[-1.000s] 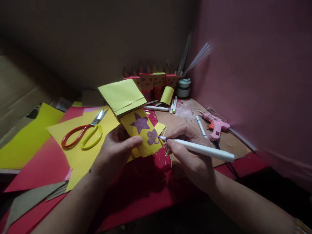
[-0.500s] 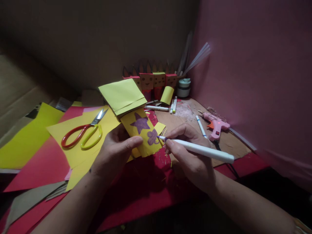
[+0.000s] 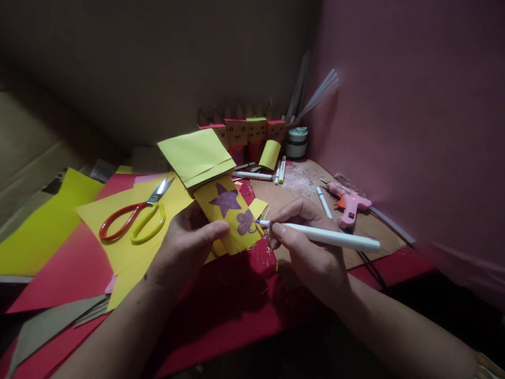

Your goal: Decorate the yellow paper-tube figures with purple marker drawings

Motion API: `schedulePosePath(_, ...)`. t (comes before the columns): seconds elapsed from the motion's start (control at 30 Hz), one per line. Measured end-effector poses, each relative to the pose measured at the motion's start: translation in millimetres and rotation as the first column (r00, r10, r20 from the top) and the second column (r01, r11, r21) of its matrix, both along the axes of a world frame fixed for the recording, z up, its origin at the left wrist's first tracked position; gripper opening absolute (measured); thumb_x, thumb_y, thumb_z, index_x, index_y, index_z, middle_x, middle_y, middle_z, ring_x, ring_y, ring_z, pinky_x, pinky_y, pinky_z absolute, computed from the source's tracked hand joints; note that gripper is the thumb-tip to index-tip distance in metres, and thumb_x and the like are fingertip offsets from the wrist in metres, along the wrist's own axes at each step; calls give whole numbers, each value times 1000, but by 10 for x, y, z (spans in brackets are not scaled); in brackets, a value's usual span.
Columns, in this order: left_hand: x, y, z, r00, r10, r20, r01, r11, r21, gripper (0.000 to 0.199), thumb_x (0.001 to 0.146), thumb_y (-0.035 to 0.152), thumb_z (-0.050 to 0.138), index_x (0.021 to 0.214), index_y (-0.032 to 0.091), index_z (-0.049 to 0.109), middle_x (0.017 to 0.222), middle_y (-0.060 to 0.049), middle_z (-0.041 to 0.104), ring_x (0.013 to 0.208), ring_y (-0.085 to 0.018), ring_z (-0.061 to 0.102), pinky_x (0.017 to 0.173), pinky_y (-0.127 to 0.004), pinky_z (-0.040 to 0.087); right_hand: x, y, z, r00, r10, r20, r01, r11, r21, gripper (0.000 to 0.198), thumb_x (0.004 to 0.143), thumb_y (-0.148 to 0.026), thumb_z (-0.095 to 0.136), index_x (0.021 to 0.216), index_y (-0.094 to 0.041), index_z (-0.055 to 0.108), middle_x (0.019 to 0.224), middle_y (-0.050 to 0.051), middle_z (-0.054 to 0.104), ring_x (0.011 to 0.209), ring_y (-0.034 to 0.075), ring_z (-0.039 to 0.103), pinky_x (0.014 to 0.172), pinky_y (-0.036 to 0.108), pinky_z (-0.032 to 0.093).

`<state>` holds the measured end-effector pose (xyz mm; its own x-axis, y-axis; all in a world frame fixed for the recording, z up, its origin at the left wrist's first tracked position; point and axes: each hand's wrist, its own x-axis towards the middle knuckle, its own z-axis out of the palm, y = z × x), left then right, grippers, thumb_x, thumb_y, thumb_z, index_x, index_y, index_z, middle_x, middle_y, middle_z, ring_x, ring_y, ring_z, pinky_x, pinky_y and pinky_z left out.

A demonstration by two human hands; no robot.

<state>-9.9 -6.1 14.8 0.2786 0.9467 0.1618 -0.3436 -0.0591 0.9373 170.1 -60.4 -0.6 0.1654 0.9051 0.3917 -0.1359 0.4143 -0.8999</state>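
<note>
Holding a yellow figure (image 3: 209,195) in the left hand (image 3: 191,237) and a white marker (image 3: 329,236) in the right hand (image 3: 310,255), tip just beside a purple flower (image 3: 245,222). On the desk (image 3: 244,316), scissors (image 3: 151,201) over yellow paper (image 3: 120,255) at left, a glue gun (image 3: 349,202) at right.

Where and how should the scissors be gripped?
Likely best by the handle loops, from the near side: the scissors lie flat on yellow paper, loops toward the camera, the pointed blades facing away and slightly parted.
</note>
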Motion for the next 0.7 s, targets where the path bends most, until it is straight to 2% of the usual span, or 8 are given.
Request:
schedulePosePath(0.23,14,15,36,1000,1,-1,-1,1000,-20,42,64,21,87,103,15,75,99,-14,80,99,-38,75,82,-46,64,1,-23,36,1000,20,18,-20,999,-30,8,86,-23,72,83,-23,64,62,-4,61,55,13,57,49,24,45)
schedulePosePath(0.57,-19,27,-18,999,0,-39,0,1000,7,38,65,25,88,102,19,77,98,-12,81,94,-37,76,79,-47,66,-19,-21,78,998,51,37,-50,999,-16,9,85,-20,70,81,-22,62,61,-4,59,53,11,54,47,22,42)
schedulePosePath(0.7,-12,33,-4,999,13,-51,-13,1000,-2,39,65,27,89,101,20,78,98,-10,81,95,-37,76,80,-48,66,-22,-31,68,993,117,-9,-117,993,-29,10,86,-19,69,81,-22,61,59,-6,56,49,10,50,44,21,39)
